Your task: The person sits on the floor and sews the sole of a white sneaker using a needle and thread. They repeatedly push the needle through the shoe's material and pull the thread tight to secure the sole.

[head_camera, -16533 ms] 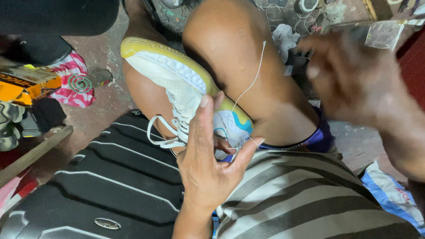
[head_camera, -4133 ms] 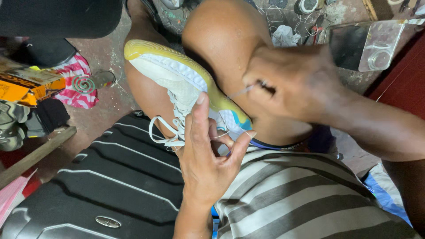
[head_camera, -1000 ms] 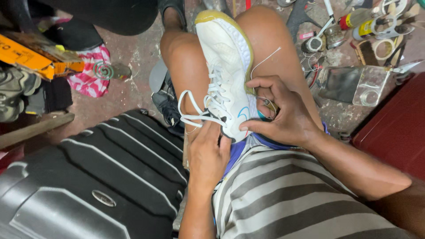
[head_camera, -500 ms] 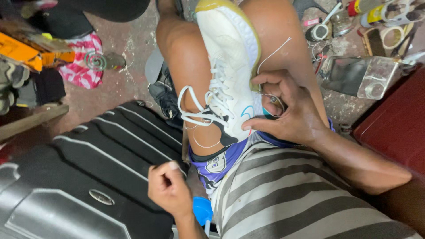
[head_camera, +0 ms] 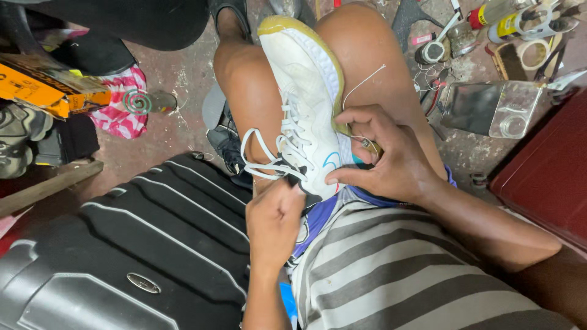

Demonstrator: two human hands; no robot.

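A white sneaker (head_camera: pixel 309 110) with a yellowish sole and white laces rests between my bare knees, toe pointing away. My right hand (head_camera: pixel 385 159) grips the shoe's sole edge near the heel, pinching a small needle with white thread (head_camera: pixel 362 82) that loops up over my knee. My left hand (head_camera: pixel 273 221) is closed around the shoe's heel opening, just below the loose laces. My striped grey shirt (head_camera: pixel 391 275) fills the lower frame.
A black ribbed hard-shell suitcase (head_camera: pixel 122 244) lies at lower left. A clear plastic box (head_camera: pixel 492 110), tape rolls and small bottles sit on the floor at upper right. A red case (head_camera: pixel 550 177) is at right. A pink cloth (head_camera: pixel 119 110) and orange box lie at left.
My left hand, which had dropped away beside the suitcase half a second ago, has come back up and closed on the shoe's heel. My right hand stays on the sole edge.
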